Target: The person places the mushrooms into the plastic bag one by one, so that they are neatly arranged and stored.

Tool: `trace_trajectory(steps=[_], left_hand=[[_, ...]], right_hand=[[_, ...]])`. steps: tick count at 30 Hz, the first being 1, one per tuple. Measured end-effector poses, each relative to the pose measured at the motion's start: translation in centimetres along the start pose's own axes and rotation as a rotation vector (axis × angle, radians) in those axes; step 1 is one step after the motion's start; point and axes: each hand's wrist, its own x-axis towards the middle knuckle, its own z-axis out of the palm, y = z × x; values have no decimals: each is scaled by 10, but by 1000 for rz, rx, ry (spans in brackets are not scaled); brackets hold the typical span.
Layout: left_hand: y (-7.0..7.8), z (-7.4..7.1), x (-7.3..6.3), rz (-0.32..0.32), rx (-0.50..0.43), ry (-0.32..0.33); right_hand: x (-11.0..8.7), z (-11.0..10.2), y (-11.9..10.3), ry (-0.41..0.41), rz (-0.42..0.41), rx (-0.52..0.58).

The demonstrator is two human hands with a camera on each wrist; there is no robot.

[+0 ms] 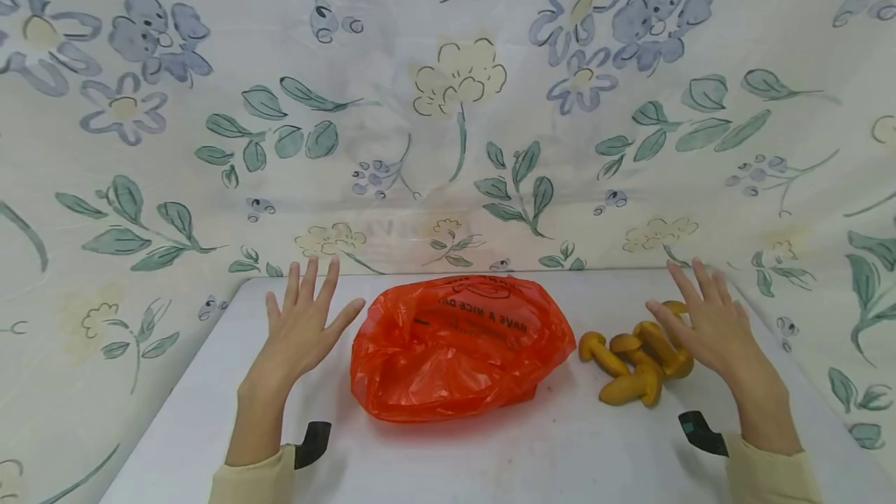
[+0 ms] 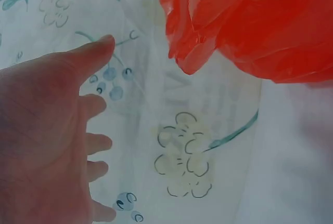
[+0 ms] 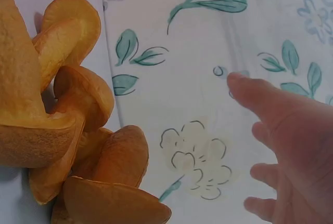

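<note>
A red plastic bag (image 1: 455, 356) with dark printed lettering lies crumpled in the middle of the white table. To its right sits a small heap of yellow-brown mushrooms (image 1: 630, 387), seen close up as mushrooms (image 3: 83, 99) in the right wrist view. My left hand (image 1: 301, 329) is spread left of the bag, fingers straight and nothing in it. On the other side my right hand (image 1: 714, 325) is spread too, its thumb overlapping the heap's far edge in the head view. The left wrist view shows the bag (image 2: 260, 26) apart from the left thumb.
A white table (image 1: 504, 465) carries the bag and mushrooms. Behind and at both sides hangs a pale cloth (image 1: 392, 107) printed with flowers and leaves. Dark wrist-worn pieces (image 1: 313, 444) stick out inward from both cuffs.
</note>
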Motion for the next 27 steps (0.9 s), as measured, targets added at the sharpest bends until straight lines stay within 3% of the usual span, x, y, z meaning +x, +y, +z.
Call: trace_trajectory(steps=[6, 12, 20, 23, 27], left_hand=[[2, -1, 0, 18, -39, 28], [2, 1, 2, 29, -107, 3], [2, 6, 5, 89, -189, -3], [1, 7, 5, 104, -204, -30], [0, 6, 5, 85, -246, -120]], right_hand=[[-2, -2, 0, -47, -7, 3], [-4, -3, -1, -80, -20, 10], [-4, -6, 0, -125, -34, -1], [-4, -6, 1, -135, -40, -9], [-4, -4, 2, -139, -62, -18]])
